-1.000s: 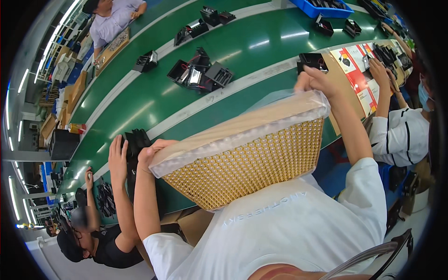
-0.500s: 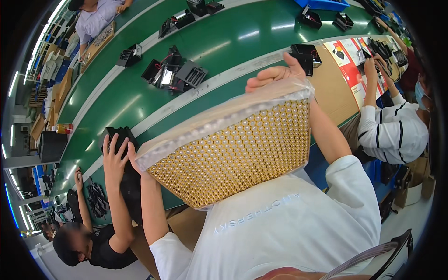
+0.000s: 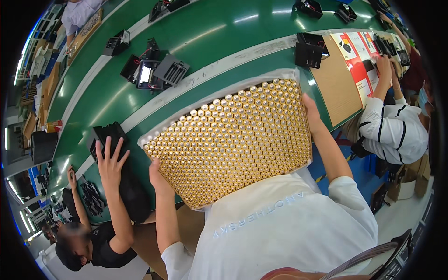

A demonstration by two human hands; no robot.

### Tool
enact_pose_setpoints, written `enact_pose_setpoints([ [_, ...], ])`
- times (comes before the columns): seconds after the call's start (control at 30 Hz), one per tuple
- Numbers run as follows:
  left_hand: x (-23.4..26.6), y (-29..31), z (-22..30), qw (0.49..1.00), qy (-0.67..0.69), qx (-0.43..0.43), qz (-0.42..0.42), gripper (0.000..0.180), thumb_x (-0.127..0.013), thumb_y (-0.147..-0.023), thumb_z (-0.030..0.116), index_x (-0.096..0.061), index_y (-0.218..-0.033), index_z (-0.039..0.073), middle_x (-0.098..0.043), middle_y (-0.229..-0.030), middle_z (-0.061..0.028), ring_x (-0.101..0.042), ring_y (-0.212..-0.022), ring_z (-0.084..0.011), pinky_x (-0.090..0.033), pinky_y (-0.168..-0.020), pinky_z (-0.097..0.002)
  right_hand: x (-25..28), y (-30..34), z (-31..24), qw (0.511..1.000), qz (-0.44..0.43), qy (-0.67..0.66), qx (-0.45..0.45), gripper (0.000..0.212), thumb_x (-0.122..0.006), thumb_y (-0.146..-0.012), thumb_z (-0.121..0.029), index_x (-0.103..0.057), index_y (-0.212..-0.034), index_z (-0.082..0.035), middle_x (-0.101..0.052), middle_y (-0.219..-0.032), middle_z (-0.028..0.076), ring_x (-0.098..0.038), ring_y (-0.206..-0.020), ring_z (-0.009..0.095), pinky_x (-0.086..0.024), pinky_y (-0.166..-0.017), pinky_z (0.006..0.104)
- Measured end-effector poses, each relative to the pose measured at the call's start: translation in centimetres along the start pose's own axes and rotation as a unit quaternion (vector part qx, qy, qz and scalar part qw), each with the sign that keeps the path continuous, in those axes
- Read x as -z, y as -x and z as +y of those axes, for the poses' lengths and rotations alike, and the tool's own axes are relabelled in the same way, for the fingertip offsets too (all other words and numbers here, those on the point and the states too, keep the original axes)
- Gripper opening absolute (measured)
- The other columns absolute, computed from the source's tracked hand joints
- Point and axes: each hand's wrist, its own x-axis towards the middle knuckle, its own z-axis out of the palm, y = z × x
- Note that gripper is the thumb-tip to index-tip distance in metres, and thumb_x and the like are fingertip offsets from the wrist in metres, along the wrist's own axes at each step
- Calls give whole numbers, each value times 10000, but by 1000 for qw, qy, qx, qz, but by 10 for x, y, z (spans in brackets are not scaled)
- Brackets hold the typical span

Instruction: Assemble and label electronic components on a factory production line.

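Observation:
A wide pack of upright gold batteries (image 3: 228,144) with silvery ends fills the middle of the view, tilted in front of my chest. Clear plastic wrap (image 3: 196,113) runs along its far edge. My left hand (image 3: 161,179) grips the pack's left side, thumb showing and the other fingers hidden beneath or behind it. On the right side my right hand (image 3: 311,113) holds it the same way, its fingers mostly out of sight. The pack is off the table, and the green work surface lies beyond it.
Black plastic battery cases (image 3: 156,70) lie on the green conveyor table (image 3: 219,46) beyond the pack. Another black case (image 3: 310,50) sits by a brown cardboard sheet (image 3: 333,84). A co-worker's raised hand (image 3: 111,163) is close on my left; a person in a striped top (image 3: 392,126) works at right.
The pack has tipped so its battery ends face up more fully. My right hand has moved from the far edge down to the right side; my left hand has shifted lower along the left side.

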Motion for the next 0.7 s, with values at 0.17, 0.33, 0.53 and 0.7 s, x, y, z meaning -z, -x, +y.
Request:
enact_pose_setpoints([
  [0.17, 20, 9, -10, 991, -125, 29, 23, 484, -467, -907, 246, -513, -1313, -12, -630, -1209, -193, -653, -1025, -278, -510, -851, -331, 24, 8, 20, 991, -58, 120, 29, 545, -479, -903, -315, -537, -1291, 64, -648, -1197, 197, -641, -983, 224, -486, -864, 302],
  [0.33, -11, 10, -8, 970, -211, 53, 111, 452, -480, -897, 202, -527, -1278, -36, -640, -1166, -201, -652, -995, -256, -505, -833, -302, 31, 6, 21, 993, -22, 118, 11, 464, -487, -879, -231, -581, -1205, 87, -679, -1100, 192, -622, -902, 176, -480, -822, 278],
  [0.53, -47, -2, -3, 953, -275, 46, 119, 402, -490, -901, 151, -548, -1240, -58, -640, -1148, -201, -644, -973, -228, -493, -839, -292, 27, -3, -2, 961, 66, 267, -29, 419, -481, -887, -172, -620, -1178, 96, -705, -1023, 172, -612, -867, 170, -471, -791, 263],
  [0.7, -58, -3, 6, 931, -349, 2, 107, 407, -509, -915, 153, -535, -1249, -78, -610, -1200, -229, -631, -1017, -256, -476, -896, -301, 6, 11, -4, 907, 128, 385, 115, 381, -508, -889, -93, -610, -1215, 75, -707, -1091, 170, -635, -886, 204, -473, -813, 255],
])
